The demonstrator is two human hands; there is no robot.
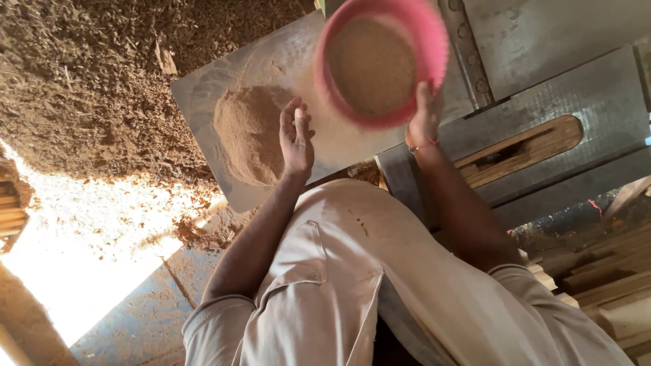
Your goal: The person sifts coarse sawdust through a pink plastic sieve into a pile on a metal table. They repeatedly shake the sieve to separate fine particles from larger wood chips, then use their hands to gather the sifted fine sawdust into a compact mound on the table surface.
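Head view looks down over a big heap of coarse shavings (88,74) on the floor, then one grey metal sheet (203,102) serving as a bench, with one mound of fine sawdust (247,135) on it. One pink sieve (380,61), round and blurred by motion, hangs above the sheet's right end, its mesh covered with more fine dust. The right hand (426,115) has its grip closed on the sieve's lower rim. The left hand (297,135) is open, fingers straight, just beside the sieve and over the mound, holding nothing. Judging by the blur and the mound, sifting is mid-way: dust is being shaken through onto the sheet. A next move would call for a steady rim hold and keeping the sieve over the sheet. Stacked wooden slats (610,285) lie at right.
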